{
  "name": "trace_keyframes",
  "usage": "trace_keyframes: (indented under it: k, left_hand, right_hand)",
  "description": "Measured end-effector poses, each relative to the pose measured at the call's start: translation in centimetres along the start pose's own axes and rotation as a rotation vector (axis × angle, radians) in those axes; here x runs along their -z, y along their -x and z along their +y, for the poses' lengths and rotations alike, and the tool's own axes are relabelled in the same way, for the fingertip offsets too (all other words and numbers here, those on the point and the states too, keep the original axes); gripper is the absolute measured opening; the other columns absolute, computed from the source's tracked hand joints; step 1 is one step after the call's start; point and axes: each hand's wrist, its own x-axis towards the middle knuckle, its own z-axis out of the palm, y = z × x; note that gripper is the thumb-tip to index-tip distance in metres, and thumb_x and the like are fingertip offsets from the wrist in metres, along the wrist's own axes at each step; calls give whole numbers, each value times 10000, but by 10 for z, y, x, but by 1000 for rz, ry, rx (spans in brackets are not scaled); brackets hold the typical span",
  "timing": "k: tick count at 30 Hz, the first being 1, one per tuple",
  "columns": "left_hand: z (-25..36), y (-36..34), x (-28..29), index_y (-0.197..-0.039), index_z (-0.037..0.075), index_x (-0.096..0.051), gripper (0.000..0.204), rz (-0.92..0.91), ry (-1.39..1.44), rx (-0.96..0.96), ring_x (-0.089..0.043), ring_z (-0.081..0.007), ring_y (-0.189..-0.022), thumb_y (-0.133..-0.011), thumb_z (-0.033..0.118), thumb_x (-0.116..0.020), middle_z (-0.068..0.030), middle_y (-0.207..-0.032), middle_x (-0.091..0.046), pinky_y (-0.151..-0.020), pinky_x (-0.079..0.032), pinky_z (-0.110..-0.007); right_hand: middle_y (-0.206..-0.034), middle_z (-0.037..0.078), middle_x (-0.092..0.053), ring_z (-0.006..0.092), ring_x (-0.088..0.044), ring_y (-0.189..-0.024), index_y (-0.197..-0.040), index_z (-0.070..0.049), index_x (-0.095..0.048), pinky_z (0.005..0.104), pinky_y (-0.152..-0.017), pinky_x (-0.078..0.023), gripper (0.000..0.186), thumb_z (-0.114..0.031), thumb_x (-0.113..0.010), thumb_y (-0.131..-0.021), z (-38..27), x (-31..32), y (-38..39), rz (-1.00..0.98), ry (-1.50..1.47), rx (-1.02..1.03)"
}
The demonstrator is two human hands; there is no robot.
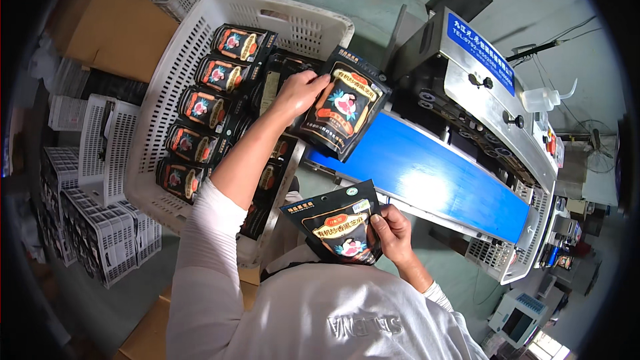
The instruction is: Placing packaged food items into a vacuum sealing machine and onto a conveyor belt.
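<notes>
My left hand (298, 97) grips a large black printed pouch (343, 107) by its left edge, lifted at the right side of a white plastic crate (160, 87). Inside the crate, several similar black pouches (207, 107) lie in a row, with more beside them, partly hidden under my arm and the held pouch. My right hand (393, 233) pinches a second black pouch (339, 223) with a colourful label, held upright in front of my body, thumb on its front at the right edge.
A steel machine (493, 103) with a blue conveyor belt (460, 193) stands at the right, a plastic bottle (540, 100) on top, a white crate (493, 260) at its far end. Stacked crates (100, 233) and cardboard boxes (110, 23) fill the left. A fan (593, 137) is far right.
</notes>
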Motion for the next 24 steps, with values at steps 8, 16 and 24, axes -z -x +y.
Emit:
trace_keyframes:
  k: [8, 16, 24]
  left_hand:
    - [-15, 67, 41, -682, 11, -438, 254, 335, 152, -281, -330, -46, -577, -851, 195, -485, 29, -585, -375, -499, -293, -227]
    - [-36, 154, 76, -724, 80, -426, 185, 555, 269, -381, -274, -3, -588, -897, 147, -431, 82, -646, -365, -500, -246, -157]
    - [-133, 194, 84, -717, 100, -447, 202, 765, 643, 136, -314, -18, -441, -885, 212, -453, 55, -555, -402, -421, -293, -169]
  right_hand:
    - [-587, 31, -504, 60, -434, -439, -774, -13, -452, 194, -396, -346, 99, -48, -444, -866, 5, 12, 3, 66, -63, 4]
    - [-561, 28, -490, 63, -430, -425, -793, -20, -453, 188, -393, -345, 103, -86, -457, -871, 0, 4, -18, -125, -19, 12]
    - [-596, 18, -504, 54, -429, -430, -759, -35, -441, 180, -391, -347, 139, -115, -474, -867, -5, -4, -22, -110, 0, 18]
